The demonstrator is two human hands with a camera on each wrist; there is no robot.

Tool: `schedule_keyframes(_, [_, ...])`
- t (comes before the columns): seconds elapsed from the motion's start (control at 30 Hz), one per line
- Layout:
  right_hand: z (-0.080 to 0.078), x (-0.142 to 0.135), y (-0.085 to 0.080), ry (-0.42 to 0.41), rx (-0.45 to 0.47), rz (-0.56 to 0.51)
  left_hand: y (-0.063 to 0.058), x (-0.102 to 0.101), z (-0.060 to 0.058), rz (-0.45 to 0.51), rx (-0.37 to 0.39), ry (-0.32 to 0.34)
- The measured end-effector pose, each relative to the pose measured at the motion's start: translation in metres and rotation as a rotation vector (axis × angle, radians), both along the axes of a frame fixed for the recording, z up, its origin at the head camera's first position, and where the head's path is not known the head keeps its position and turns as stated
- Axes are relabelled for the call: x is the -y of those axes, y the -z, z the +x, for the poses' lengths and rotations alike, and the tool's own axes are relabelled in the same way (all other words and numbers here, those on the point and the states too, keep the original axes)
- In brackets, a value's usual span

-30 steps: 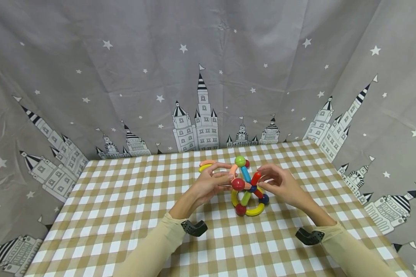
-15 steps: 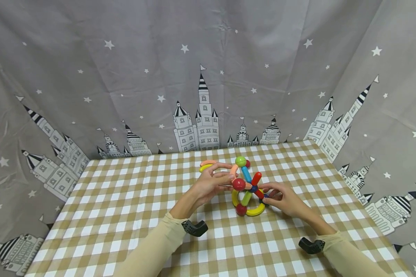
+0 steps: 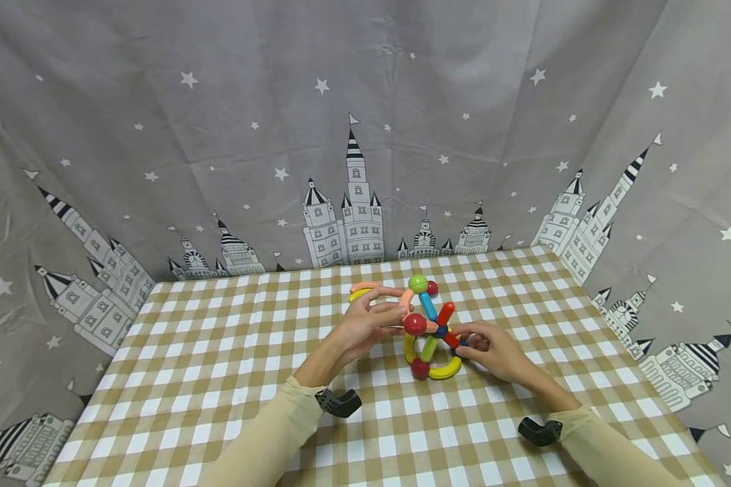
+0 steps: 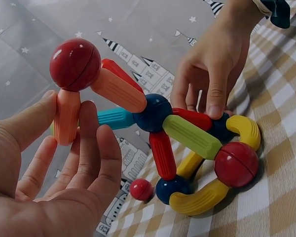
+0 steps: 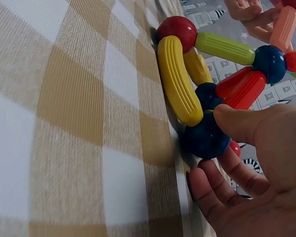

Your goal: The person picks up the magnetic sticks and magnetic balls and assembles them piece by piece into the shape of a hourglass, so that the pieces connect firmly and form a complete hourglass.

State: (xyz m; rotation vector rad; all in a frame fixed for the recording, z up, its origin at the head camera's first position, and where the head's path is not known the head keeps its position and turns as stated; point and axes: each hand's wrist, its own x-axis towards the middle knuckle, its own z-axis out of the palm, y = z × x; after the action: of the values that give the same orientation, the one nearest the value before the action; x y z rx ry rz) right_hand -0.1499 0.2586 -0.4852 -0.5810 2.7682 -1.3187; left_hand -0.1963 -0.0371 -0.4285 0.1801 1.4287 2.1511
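Note:
A magnetic ball-and-stick structure stands on the checked cloth. Its base is a ring of yellow curved sticks (image 5: 176,79) with a red ball (image 4: 236,164) and dark blue balls. Straight sticks, among them a green one (image 4: 193,137), rise to a central blue ball (image 4: 153,112). My left hand (image 3: 365,326) pinches a peach stick (image 4: 67,118) below the upper red ball (image 4: 75,64). Low on the right side, my right hand (image 3: 492,348) holds a blue base ball (image 5: 205,137) between thumb and fingers. A blue stick (image 3: 428,306) reaches toward a green ball (image 3: 417,283).
Behind the left hand lie a peach curved stick (image 3: 364,286) and a yellow curved stick (image 3: 359,294). A loose-looking red ball (image 4: 141,190) sits on the cloth behind the structure. A grey castle-print curtain (image 3: 250,101) borders the table's far side.
My right hand has come down from beside the upright red stick to the blue base ball and grips it. The structure has shifted slightly left. My left hand keeps its pinch.

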Motion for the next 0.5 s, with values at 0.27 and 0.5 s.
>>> schedule_keyframes(0.27, [-0.006, 0.016, 0.0, -0.025, 0.029, -0.014, 0.001, 0.016, 0.0, -0.019, 0.026, -0.052])
schedule_keyframes(0.5, [-0.013, 0.033, -0.003, -0.058, 0.048, -0.042, 0.001, 0.033, 0.001, 0.001, 0.01, -0.074])
